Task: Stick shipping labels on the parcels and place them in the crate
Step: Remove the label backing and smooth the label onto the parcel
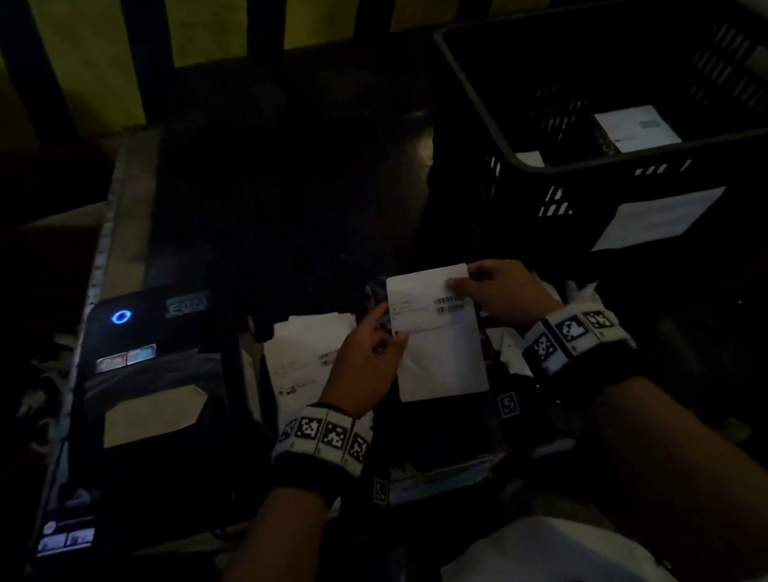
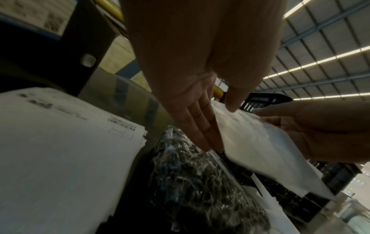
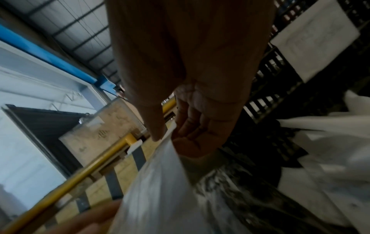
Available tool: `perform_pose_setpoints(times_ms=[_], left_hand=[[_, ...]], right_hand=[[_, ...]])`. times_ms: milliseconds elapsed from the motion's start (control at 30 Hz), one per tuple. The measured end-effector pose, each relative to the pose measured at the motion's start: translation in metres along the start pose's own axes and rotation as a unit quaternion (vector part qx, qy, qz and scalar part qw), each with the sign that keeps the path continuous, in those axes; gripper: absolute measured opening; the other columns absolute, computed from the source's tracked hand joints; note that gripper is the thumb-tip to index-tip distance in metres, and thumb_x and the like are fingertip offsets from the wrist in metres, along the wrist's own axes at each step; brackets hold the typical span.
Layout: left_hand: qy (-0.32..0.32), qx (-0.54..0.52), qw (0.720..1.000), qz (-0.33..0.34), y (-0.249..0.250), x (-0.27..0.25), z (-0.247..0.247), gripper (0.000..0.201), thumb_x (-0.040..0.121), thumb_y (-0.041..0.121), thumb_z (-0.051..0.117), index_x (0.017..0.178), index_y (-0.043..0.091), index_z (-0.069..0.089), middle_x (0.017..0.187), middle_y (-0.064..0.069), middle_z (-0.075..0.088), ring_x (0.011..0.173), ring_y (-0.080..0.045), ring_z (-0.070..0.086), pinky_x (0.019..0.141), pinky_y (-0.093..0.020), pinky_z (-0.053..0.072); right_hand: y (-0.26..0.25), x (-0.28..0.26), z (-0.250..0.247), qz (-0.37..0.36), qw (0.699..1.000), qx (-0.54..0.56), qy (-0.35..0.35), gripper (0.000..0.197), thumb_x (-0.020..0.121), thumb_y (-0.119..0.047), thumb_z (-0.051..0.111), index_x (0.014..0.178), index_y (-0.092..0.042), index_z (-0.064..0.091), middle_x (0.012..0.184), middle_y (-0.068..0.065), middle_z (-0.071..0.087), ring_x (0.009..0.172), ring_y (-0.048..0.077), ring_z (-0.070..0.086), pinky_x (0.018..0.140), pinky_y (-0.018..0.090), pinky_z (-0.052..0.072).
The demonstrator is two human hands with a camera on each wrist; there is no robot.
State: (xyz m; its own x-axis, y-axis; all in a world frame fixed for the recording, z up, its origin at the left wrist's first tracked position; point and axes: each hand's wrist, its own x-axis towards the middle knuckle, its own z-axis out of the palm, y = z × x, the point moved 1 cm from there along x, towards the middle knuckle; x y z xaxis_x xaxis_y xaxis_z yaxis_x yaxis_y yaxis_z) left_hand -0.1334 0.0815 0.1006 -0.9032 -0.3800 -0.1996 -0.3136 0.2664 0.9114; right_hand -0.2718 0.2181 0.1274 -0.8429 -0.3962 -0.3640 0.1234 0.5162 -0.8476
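Observation:
A white shipping label (image 1: pixel 435 333) with a barcode is held flat between both hands, just above a dark, shiny-wrapped parcel (image 2: pixel 200 182). My left hand (image 1: pixel 390 325) pinches its left edge, thumb on top and straight fingers (image 2: pixel 200 126) underneath. At the top right corner my right hand (image 1: pixel 460 285) pinches it, thumb above and curled fingers (image 3: pixel 190 126) below. In the right wrist view the label (image 3: pixel 160 182) runs down from that pinch. The black crate (image 1: pixel 527 152) stands at the back right with a labelled parcel (image 1: pixel 635 128) inside.
A label printer (image 1: pixel 147 384) with a blue light sits on the left. A stack of printed labels (image 1: pixel 311 355) lies beside my left hand. Loose white backing paper (image 3: pixel 330 182) lies right of the parcel. A white sheet (image 1: pixel 656 217) is on the crate's front wall.

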Motion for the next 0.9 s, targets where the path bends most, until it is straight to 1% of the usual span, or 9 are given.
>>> perform_pose_setpoints(times_ms=[67, 133, 233, 367, 467, 600, 700, 800, 900], left_hand=[[0.009, 0.015, 1.000, -0.004, -0.001, 0.003, 0.001, 0.049, 0.094, 0.018, 0.052, 0.141, 0.015, 0.036, 0.085, -0.008, 0.066, 0.073, -0.005, 0.058, 0.057, -0.001, 0.042], [0.000, 0.023, 1.000, -0.010, -0.004, 0.005, 0.003, 0.051, 0.093, 0.017, 0.053, 0.141, 0.015, 0.036, 0.076, 0.000, 0.063, 0.069, 0.001, 0.055, 0.056, -0.003, 0.043], [-0.003, 0.031, 0.999, -0.014, -0.007, 0.011, 0.007, 0.049, 0.093, 0.015, 0.054, 0.139, 0.016, 0.038, 0.070, 0.005, 0.061, 0.068, -0.005, 0.058, 0.062, -0.013, 0.046], [0.003, 0.041, 0.999, -0.031, -0.007, 0.018, 0.009, 0.048, 0.092, 0.013, 0.055, 0.138, 0.018, 0.040, 0.086, -0.014, 0.067, 0.079, -0.022, 0.063, 0.075, -0.031, 0.053], [0.004, 0.048, 0.998, -0.050, -0.010, 0.026, 0.011, 0.047, 0.092, 0.015, 0.054, 0.137, 0.020, 0.042, 0.093, -0.018, 0.068, 0.085, -0.028, 0.066, 0.081, -0.038, 0.055], [0.001, 0.046, 0.996, -0.074, -0.013, 0.036, 0.013, 0.048, 0.092, 0.015, 0.054, 0.138, 0.018, 0.040, 0.091, -0.017, 0.068, 0.083, -0.025, 0.065, 0.079, -0.036, 0.054], [0.004, 0.049, 0.995, -0.087, -0.017, 0.040, 0.015, 0.048, 0.092, 0.014, 0.054, 0.138, 0.021, 0.041, 0.079, -0.007, 0.063, 0.075, -0.017, 0.061, 0.076, -0.031, 0.052], [-0.001, 0.058, 0.993, -0.105, -0.021, 0.045, 0.016, 0.051, 0.092, 0.015, 0.054, 0.140, 0.020, 0.038, 0.085, -0.010, 0.061, 0.084, -0.022, 0.060, 0.082, -0.033, 0.050], [0.001, 0.061, 0.991, -0.122, -0.024, 0.047, 0.017, 0.052, 0.092, 0.016, 0.056, 0.140, 0.016, 0.038, 0.092, -0.014, 0.061, 0.092, -0.026, 0.060, 0.088, -0.035, 0.050]], right_hand=[[0.006, 0.004, 0.002, -0.006, 0.999, -0.035, 0.004, 0.029, 0.088, -0.022, 0.066, 0.111, -0.005, 0.066, 0.109, 0.012, 0.070, 0.097, 0.027, 0.067, 0.088, 0.044, 0.056], [0.009, 0.008, 0.004, -0.014, 0.998, -0.066, -0.005, 0.033, 0.088, -0.022, 0.065, 0.115, -0.004, 0.064, 0.112, 0.012, 0.069, 0.100, 0.026, 0.066, 0.088, 0.040, 0.055], [0.009, 0.019, 0.006, -0.021, 0.994, -0.106, -0.015, 0.034, 0.090, -0.022, 0.062, 0.120, -0.006, 0.061, 0.117, 0.010, 0.067, 0.105, 0.024, 0.063, 0.088, 0.032, 0.049], [0.010, 0.035, 0.009, -0.012, 0.993, -0.117, -0.022, 0.050, 0.089, -0.021, 0.063, 0.135, -0.010, 0.049, 0.128, 0.012, 0.059, 0.116, 0.025, 0.058, 0.089, 0.025, 0.043], [0.014, 0.047, 0.012, -0.007, 0.991, -0.126, -0.032, 0.049, 0.088, -0.020, 0.064, 0.134, -0.009, 0.050, 0.127, 0.015, 0.059, 0.114, 0.026, 0.058, 0.090, 0.030, 0.046], [0.021, 0.059, 0.014, 0.006, 0.992, -0.120, -0.049, 0.048, 0.088, -0.020, 0.064, 0.132, -0.006, 0.050, 0.125, 0.015, 0.060, 0.113, 0.028, 0.059, 0.083, 0.029, 0.046], [0.026, 0.066, 0.017, 0.012, 0.991, -0.116, -0.064, 0.049, 0.089, -0.020, 0.064, 0.134, -0.005, 0.050, 0.128, 0.016, 0.059, 0.114, 0.029, 0.058, 0.084, 0.030, 0.047], [0.029, 0.071, 0.019, 0.012, 0.989, -0.122, -0.077, 0.050, 0.090, -0.020, 0.063, 0.135, -0.006, 0.048, 0.131, 0.017, 0.057, 0.116, 0.030, 0.057, 0.086, 0.029, 0.046], [0.031, 0.074, 0.021, -0.003, 0.987, -0.140, -0.078, 0.050, 0.090, -0.020, 0.062, 0.135, -0.004, 0.047, 0.133, 0.018, 0.055, 0.119, 0.031, 0.055, 0.094, 0.033, 0.045]])
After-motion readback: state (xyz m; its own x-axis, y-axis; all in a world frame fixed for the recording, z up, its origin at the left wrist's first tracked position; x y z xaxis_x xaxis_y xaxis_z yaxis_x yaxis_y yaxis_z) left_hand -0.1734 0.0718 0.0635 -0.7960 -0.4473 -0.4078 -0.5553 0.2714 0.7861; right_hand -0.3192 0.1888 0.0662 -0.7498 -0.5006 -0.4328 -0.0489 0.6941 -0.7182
